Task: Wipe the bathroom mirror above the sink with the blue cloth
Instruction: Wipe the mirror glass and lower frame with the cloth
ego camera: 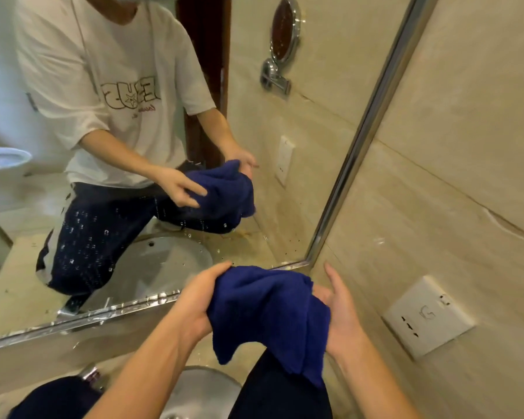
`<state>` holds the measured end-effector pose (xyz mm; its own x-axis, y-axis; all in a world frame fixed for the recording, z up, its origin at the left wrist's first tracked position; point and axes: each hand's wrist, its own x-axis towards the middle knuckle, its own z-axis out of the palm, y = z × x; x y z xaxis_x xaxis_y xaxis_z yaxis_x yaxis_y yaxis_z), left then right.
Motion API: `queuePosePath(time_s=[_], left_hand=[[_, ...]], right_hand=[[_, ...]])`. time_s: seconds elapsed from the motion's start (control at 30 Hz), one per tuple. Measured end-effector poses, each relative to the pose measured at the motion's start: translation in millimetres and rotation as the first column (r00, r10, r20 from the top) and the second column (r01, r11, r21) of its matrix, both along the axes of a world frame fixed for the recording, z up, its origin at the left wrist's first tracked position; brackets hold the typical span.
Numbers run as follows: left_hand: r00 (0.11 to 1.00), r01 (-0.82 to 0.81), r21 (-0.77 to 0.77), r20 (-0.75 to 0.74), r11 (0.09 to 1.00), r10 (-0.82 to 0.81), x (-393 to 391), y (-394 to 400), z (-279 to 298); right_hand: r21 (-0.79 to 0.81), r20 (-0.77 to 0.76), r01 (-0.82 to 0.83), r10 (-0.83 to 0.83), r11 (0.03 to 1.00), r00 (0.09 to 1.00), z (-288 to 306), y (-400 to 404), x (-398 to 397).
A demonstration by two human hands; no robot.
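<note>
The blue cloth (270,309) hangs bunched between both hands, just below the mirror's lower right corner. My left hand (194,300) pinches its left edge with closed fingers. My right hand (342,316) lies under its right side, palm up, fingers spread and partly curled round it. The big mirror (300,182) with a chrome frame fills the upper left; water drops speckle its lower part. It reflects a person kneeling on the counter holding the same cloth. The cloth does not touch the glass.
A white wall socket (427,317) sits on the beige tiled wall right of my hands. Below me are the steel sink basin (200,391) and a tap (91,376). My dark-trousered knees rest on the counter. The mirror reflects a round shaving mirror (285,28) and a toilet (0,161).
</note>
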<state>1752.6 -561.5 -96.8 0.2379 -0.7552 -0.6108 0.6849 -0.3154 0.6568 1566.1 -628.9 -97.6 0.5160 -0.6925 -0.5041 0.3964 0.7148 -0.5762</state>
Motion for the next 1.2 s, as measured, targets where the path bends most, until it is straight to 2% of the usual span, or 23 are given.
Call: queuePosePath(time_s=[0.07,0.1,0.23,0.33,0.43,0.5,0.57,0.63,0.7,0.8,0.87,0.97,1.07,1.13,1.2], left_hand=[[1.000,-0.024,-0.075,-0.004,0.997,0.024,-0.1,2.3,4.5],[0.999,-0.039,-0.117,0.026,0.992,0.043,-0.1,3.1,7.7],[0.959,0.048,-0.261,0.282,0.964,0.029,3.9,7.3,20.7],[0.899,0.102,-0.300,0.436,0.948,0.041,11.7,10.6,26.5],[0.842,0.064,-0.354,0.521,0.933,0.139,11.2,8.7,33.0],[0.824,0.011,-0.412,0.520,0.911,0.225,7.6,6.6,38.6],[0.806,-0.034,-0.479,0.506,0.877,0.308,6.5,3.8,44.5],[0.776,-0.049,-0.545,0.507,0.837,0.375,6.5,2.0,50.6],[0.725,-0.045,-0.588,0.536,0.807,0.432,5.7,-0.9,59.1],[0.542,-0.050,-0.576,0.671,0.816,0.507,6.9,-6.0,70.3],[0.408,-0.052,-0.568,0.739,0.821,0.537,11.3,-7.0,75.1],[0.193,-0.029,-0.581,0.795,0.814,0.575,16.4,-9.7,85.6],[-0.025,0.033,-0.603,0.797,0.797,0.604,21.9,-17.4,98.0],[-0.161,0.089,-0.608,0.773,0.789,0.614,25.3,-22.0,101.7],[-0.243,0.102,-0.605,0.755,0.790,0.610,29.1,-24.0,103.6]], right_hand=[[-0.017,0.018,-0.037,0.037,0.999,0.999,1.3,0.0,0.5],[-0.081,-0.005,-0.046,0.046,0.996,0.999,3.1,0.4,0.8],[-0.330,-0.135,-0.056,0.011,0.942,0.991,11.6,-6.6,-3.6],[-0.425,-0.242,-0.001,-0.112,0.905,0.964,23.2,-7.7,-6.8],[-0.525,-0.271,0.034,-0.205,0.850,0.940,32.3,-8.0,-6.4],[-0.566,-0.250,-0.055,-0.108,0.822,0.962,42.2,-7.5,-9.1],[-0.612,-0.308,-0.195,-0.004,0.766,0.951,52.5,-7.2,-11.9],[-0.665,-0.446,-0.290,-0.054,0.688,0.893,57.0,-9.4,-11.3],[-0.733,-0.517,-0.306,-0.207,0.607,0.830,59.5,-16.9,-7.7],[-0.798,-0.472,-0.204,-0.378,0.567,0.796,70.3,-31.0,-3.2],[-0.837,-0.470,-0.221,-0.451,0.500,0.759,81.0,-39.8,-0.2],[-0.863,-0.491,-0.334,-0.470,0.379,0.734,96.2,-48.7,3.7],[-0.824,-0.561,-0.469,-0.343,0.317,0.753,110.5,-53.5,3.4],[-0.749,-0.663,-0.616,-0.296,0.245,0.688,115.7,-56.1,2.2],[-0.688,-0.689,-0.720,-0.393,0.090,0.608,115.3,-60.7,4.2]])
